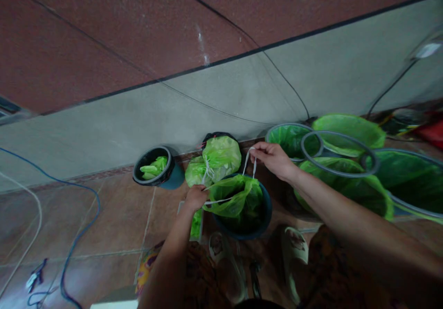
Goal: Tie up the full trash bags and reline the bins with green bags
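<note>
A translucent green drawstring trash bag (235, 191) lines a blue bin (266, 212) standing between my feet. My right hand (272, 156) pinches a loop of the white drawstring (246, 161) and holds it above the bin's far rim. At the near left, my left hand (196, 197) is closed on the other side of the drawstring, which stretches across the bag's mouth. The bag's top edge is drawn up off the rim toward the left. Dark shade hides what lies deep inside the bin.
Tied green bags (221, 154) sit against the wall. Left of them stands a small bin (169, 179) with green bags inside. Several green-lined bins (342, 179) crowd the right, with a loose grey ring (341, 175) on top. A blue cable (98, 202) crosses the floor at left.
</note>
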{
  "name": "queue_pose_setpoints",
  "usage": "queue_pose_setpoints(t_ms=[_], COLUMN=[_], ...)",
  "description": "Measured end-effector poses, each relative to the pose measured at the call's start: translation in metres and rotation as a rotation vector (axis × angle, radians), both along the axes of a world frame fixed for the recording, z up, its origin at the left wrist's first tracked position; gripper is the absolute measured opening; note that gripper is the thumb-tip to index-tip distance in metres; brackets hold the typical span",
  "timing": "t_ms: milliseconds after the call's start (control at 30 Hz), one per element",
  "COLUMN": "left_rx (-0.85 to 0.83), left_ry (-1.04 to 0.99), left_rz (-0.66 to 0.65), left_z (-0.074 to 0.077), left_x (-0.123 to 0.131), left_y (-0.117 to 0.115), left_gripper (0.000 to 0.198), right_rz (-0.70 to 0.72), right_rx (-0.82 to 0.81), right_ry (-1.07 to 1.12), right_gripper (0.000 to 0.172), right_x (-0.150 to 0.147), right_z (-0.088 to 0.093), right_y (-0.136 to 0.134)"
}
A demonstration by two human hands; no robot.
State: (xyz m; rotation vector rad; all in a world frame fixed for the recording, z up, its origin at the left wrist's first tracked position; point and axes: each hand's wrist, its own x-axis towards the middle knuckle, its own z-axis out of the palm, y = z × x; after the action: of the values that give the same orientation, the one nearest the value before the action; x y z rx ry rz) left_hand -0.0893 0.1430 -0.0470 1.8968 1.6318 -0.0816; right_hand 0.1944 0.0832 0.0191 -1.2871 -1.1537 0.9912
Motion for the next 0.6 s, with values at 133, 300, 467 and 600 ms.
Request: queue_pose_setpoints(t_ms=[133, 300, 467, 600], left_rx=[0.030, -0.078, -0.022, -0.114], left_ry=[-0.032, -0.242, -0.335, -0.456], left_rz=[-0.028, -0.002, 0.135, 0.273], left_z=[0.007, 0.019, 0.035, 0.042], left_x=[0.007, 0.004, -0.002, 0.007], left_y=[-0.003, -0.002, 0.001, -0.004], left_gripper=[0.024, 0.021, 0.033, 0.036], right_rz=[0.098, 0.015, -0.023, 0.096], right_rx=[0.062, 0.047, 0.043, 0.012], right_ry=[-0.067, -0.051, -0.085, -0.165], right_gripper=[0.039, 0.029, 0.029, 0.029], right_x=[-0.004, -0.004, 0.002, -0.008], right_z=[0.008, 0.003, -0.003, -0.011], right_y=[-0.005, -0.004, 0.001, -0.001])
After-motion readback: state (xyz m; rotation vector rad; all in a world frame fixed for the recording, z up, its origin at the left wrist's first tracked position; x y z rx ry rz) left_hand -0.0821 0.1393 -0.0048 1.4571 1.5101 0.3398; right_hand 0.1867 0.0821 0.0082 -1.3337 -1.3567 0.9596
